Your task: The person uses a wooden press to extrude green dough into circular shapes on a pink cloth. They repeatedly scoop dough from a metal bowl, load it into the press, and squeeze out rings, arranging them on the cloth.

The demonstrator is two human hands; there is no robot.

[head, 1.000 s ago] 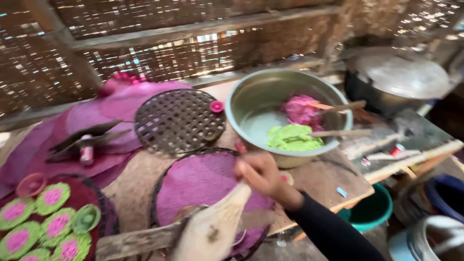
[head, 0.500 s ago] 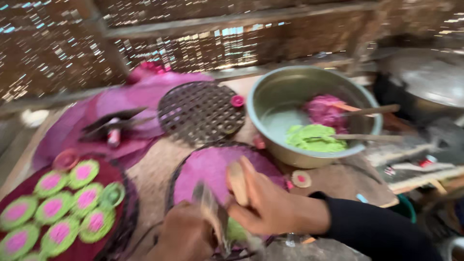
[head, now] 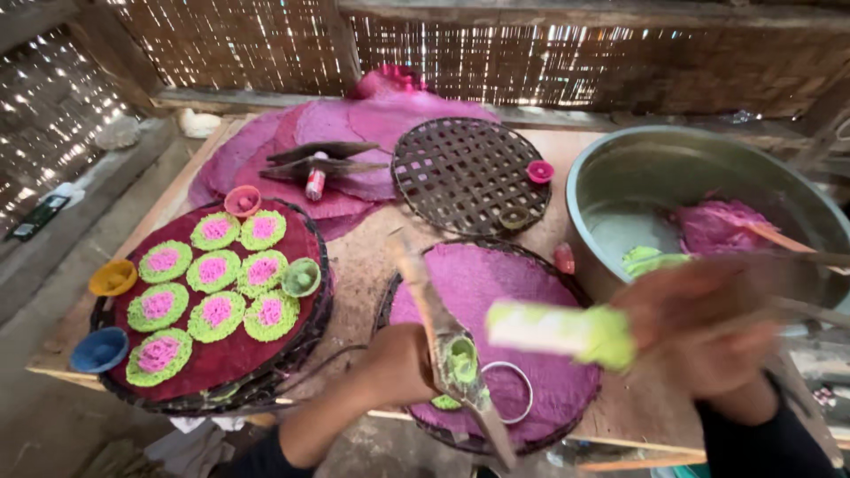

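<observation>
Head view, left hand: The left hand (head: 400, 365) is at 6 o'clock in the picture. Its fingers are closed around a long wooden press tool (head: 447, 350). A bit of green dough sits in the round cup of the tool.
Head view, right hand: The right hand (head: 699, 332) is at 4 o'clock and looks blurry. Its fingers hold a pale stick with green dough (head: 567, 332) on its end. The stick points toward 9 o'clock, near the tool.
Head view, under the hands: A round purple sheet (head: 496, 301) lies on a woven tray. A metal ring (head: 509, 389) rests on the sheet, just beside the tool.
Head view, 9 o'clock: A dark red tray (head: 226, 354) holds many green and pink flower cakes (head: 212, 270). Small coloured cups sit around its edge.
Head view, 12 o'clock: An empty woven mat (head: 465, 173) lies on the tabletop (head: 363, 257).
Head view, 2 o'clock: A big metal bowl (head: 655, 164) holds pink dough and green dough.
</observation>
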